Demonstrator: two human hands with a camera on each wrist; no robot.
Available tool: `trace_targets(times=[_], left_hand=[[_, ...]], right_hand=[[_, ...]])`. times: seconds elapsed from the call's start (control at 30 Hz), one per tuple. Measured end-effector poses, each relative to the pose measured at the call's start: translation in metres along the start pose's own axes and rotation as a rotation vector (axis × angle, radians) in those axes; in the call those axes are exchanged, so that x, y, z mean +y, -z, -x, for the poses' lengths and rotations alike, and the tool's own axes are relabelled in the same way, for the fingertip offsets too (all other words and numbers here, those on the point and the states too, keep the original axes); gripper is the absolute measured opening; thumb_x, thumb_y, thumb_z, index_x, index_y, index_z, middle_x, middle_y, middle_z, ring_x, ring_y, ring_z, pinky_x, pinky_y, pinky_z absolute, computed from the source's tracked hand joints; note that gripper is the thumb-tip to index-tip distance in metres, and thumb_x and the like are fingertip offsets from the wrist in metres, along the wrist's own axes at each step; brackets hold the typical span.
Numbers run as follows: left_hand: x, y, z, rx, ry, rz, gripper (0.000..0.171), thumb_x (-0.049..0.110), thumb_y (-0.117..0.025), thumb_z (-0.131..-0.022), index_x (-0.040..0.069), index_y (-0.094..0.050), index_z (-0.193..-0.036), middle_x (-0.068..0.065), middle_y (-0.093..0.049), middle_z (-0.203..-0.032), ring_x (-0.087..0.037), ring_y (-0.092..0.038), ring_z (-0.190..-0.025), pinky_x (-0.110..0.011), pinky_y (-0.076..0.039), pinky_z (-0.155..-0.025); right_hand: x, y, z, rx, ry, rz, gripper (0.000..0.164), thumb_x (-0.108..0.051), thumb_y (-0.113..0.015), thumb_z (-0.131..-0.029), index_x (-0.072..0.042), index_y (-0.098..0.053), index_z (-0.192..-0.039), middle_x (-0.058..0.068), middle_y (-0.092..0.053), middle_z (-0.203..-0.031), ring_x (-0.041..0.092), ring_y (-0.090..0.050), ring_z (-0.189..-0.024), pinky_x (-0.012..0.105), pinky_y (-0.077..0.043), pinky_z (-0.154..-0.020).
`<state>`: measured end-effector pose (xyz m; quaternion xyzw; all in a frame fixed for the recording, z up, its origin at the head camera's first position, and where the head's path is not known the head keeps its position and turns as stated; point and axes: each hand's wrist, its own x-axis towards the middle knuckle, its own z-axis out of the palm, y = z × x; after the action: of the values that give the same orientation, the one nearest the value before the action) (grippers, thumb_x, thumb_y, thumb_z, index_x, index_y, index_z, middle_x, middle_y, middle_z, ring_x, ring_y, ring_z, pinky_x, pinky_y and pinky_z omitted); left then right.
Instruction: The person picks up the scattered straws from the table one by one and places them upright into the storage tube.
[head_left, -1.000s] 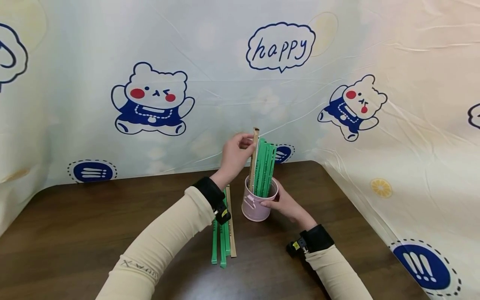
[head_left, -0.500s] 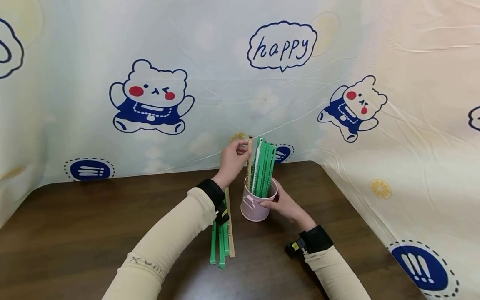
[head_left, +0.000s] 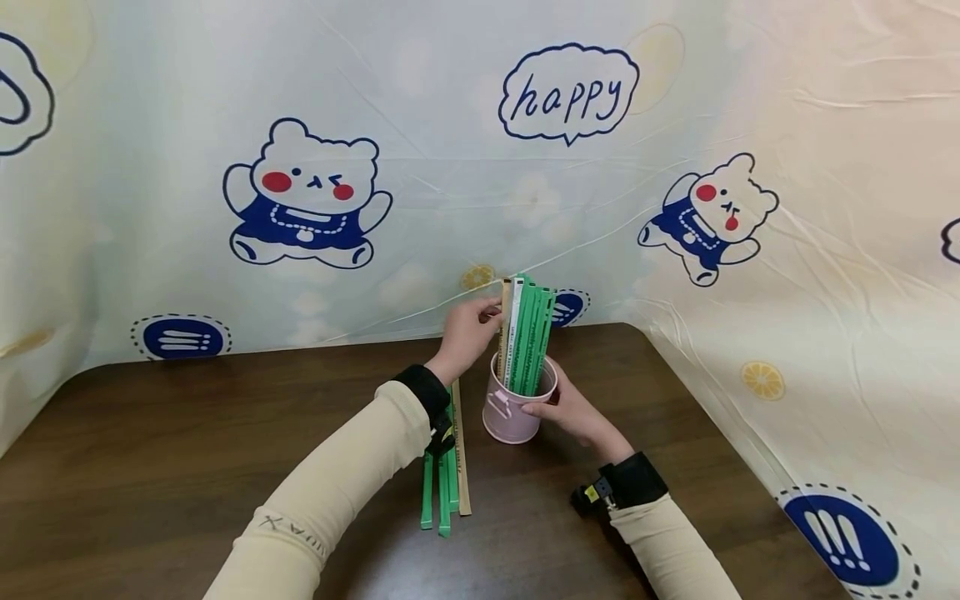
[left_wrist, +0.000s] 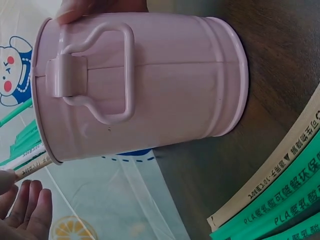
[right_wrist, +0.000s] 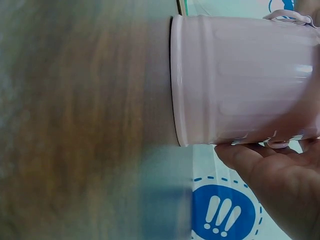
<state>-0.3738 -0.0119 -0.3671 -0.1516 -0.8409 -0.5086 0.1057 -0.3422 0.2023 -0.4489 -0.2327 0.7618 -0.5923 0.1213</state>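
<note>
Several long wrapped straws stand in a small pink pail (head_left: 512, 421): green straws (head_left: 534, 333), a white straw (head_left: 514, 333) and a tan straw (head_left: 503, 333) at the left side. My left hand (head_left: 467, 335) pinches the upper part of the tan straw; in the left wrist view, its thumb and the fingers (left_wrist: 37, 205) are by the straw just beyond the pail's rim. My right hand (head_left: 573, 408) holds the pail from the right, thumb on the near side. In the right wrist view the fingers (right_wrist: 240, 155) lie along the pail's wall, partly hidden.
Loose green straws (head_left: 444, 500) and a tan straw (head_left: 462, 475) lie on the brown table (head_left: 187, 467) left of the pail, partly under my left wrist. A printed cloth (head_left: 420, 100) hangs behind the table and along its right side.
The pinched tan straw has come down lower in the pail, shifting left and then back beside the white straw. My left hand has lowered with it. The right hand stays on the pail.
</note>
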Motion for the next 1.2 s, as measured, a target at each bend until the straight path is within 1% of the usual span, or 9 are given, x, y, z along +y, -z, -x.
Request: trace_targets(times=[0.17, 0.3, 0.43, 0.6, 0.8, 0.9, 1.0, 1.1, 1.2], left_hand=[[0.002, -0.001, 0.002, -0.031, 0.006, -0.048, 0.036, 0.016, -0.057, -0.1, 0.004, -0.061, -0.133, -0.016, -0.067, -0.129, -0.027, -0.067, -0.11, -0.038, -0.056, -0.088], [0.0, -0.002, 0.005, -0.047, -0.01, -0.082, 0.035, 0.016, -0.057, -0.1, 0.004, -0.061, -0.133, -0.016, -0.066, -0.13, -0.027, -0.068, -0.106, -0.035, -0.054, -0.082], [-0.005, 0.002, 0.007, -0.08, 0.002, -0.085, 0.039, 0.021, -0.056, -0.101, 0.005, -0.058, -0.137, -0.016, -0.068, -0.126, -0.027, -0.067, -0.108, -0.036, -0.054, -0.082], [-0.007, 0.016, 0.006, -0.115, 0.041, -0.062, 0.043, 0.027, -0.057, -0.101, 0.007, -0.055, -0.139, -0.017, -0.067, -0.122, -0.03, -0.064, -0.112, -0.041, -0.054, -0.087], [-0.01, 0.041, 0.005, -0.095, 0.086, -0.09, 0.045, 0.027, -0.059, -0.1, 0.008, -0.054, -0.139, -0.018, -0.064, -0.125, -0.033, -0.062, -0.114, -0.043, -0.054, -0.089], [-0.017, 0.051, 0.008, -0.101, 0.123, -0.13, 0.046, 0.024, -0.06, -0.099, 0.004, -0.054, -0.139, -0.021, -0.063, -0.126, -0.035, -0.061, -0.115, -0.044, -0.053, -0.09], [-0.029, 0.058, 0.013, -0.133, 0.167, -0.17, 0.046, 0.019, -0.061, -0.097, -0.002, -0.054, -0.137, -0.026, -0.062, -0.127, -0.038, -0.06, -0.116, -0.046, -0.052, -0.093], [-0.045, 0.059, 0.021, -0.181, 0.22, -0.207, 0.046, 0.015, -0.062, -0.096, -0.006, -0.053, -0.136, -0.029, -0.06, -0.128, -0.039, -0.059, -0.117, -0.046, -0.052, -0.094], [-0.064, 0.056, 0.031, -0.216, 0.274, -0.247, 0.047, 0.012, -0.062, -0.095, -0.008, -0.052, -0.136, -0.029, -0.06, -0.128, -0.039, -0.059, -0.117, -0.046, -0.052, -0.094]], right_hand=[[0.002, -0.001, 0.0, 0.003, -0.003, -0.008, 0.096, -0.024, -0.074, -0.089, -0.017, -0.009, -0.159, 0.017, -0.021, -0.162, 0.037, -0.028, -0.145, 0.053, -0.029, -0.117], [0.004, -0.002, 0.001, 0.006, -0.011, 0.0, 0.097, -0.025, -0.074, -0.089, -0.016, -0.008, -0.159, 0.018, -0.02, -0.162, 0.038, -0.027, -0.145, 0.055, -0.028, -0.118], [0.006, -0.002, 0.001, 0.014, -0.018, 0.003, 0.097, -0.024, -0.075, -0.088, -0.015, -0.009, -0.158, 0.019, -0.022, -0.162, 0.039, -0.028, -0.145, 0.054, -0.028, -0.117], [0.006, -0.002, 0.002, 0.009, -0.008, 0.007, 0.097, -0.023, -0.075, -0.088, -0.015, -0.008, -0.158, 0.02, -0.022, -0.161, 0.038, -0.029, -0.144, 0.054, -0.029, -0.117], [0.003, -0.001, 0.001, 0.018, -0.005, 0.007, 0.098, -0.025, -0.076, -0.087, -0.014, -0.009, -0.158, 0.02, -0.021, -0.162, 0.04, -0.026, -0.146, 0.057, -0.025, -0.118], [0.002, 0.0, 0.001, 0.017, -0.009, 0.013, 0.098, -0.024, -0.076, -0.087, -0.014, -0.008, -0.158, 0.019, -0.02, -0.162, 0.039, -0.025, -0.147, 0.057, -0.024, -0.119], [0.002, 0.0, 0.0, 0.013, -0.01, 0.026, 0.098, -0.024, -0.075, -0.088, -0.014, -0.007, -0.158, 0.019, -0.019, -0.162, 0.039, -0.025, -0.147, 0.057, -0.024, -0.119], [0.001, 0.0, 0.0, 0.015, -0.009, 0.025, 0.098, -0.022, -0.075, -0.088, -0.014, -0.007, -0.158, 0.019, -0.019, -0.162, 0.039, -0.025, -0.146, 0.056, -0.025, -0.119], [0.001, -0.001, 0.0, 0.017, -0.012, 0.014, 0.098, -0.022, -0.075, -0.088, -0.014, -0.008, -0.158, 0.019, -0.019, -0.163, 0.039, -0.025, -0.147, 0.057, -0.024, -0.119]])
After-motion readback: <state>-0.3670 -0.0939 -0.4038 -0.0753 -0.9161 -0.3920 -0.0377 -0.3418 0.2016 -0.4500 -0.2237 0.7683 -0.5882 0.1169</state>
